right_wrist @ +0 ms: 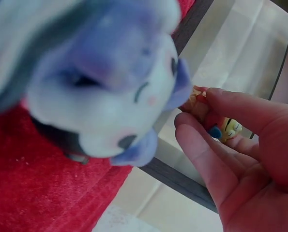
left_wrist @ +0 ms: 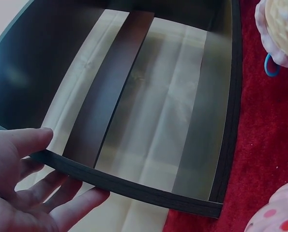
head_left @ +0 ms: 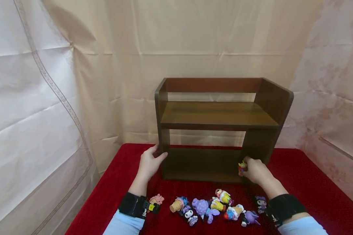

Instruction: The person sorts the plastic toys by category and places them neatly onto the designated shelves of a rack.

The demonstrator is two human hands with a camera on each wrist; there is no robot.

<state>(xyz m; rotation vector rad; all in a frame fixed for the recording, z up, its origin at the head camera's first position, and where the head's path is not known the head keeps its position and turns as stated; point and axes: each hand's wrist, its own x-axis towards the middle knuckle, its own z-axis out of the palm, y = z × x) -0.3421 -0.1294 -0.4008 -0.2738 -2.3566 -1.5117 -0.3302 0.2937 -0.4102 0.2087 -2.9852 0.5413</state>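
Observation:
A small two-tier brown shelf stands on the red cloth. With thumb and fingers on either side of the shelf's left side panel, my left hand grips its front edge. My right hand pinches a small toy figurine between thumb and fingers, at the right end of the lower tier. In the right wrist view, this figurine shows a yellow head, a red body and a bit of blue; my fingers hide part of it.
Several figurines lie before the shelf, including a purple one, an ice-cream-cone one, a pink-topped one and a black-and-purple one beside the right wrist. A beige curtain hangs behind the table.

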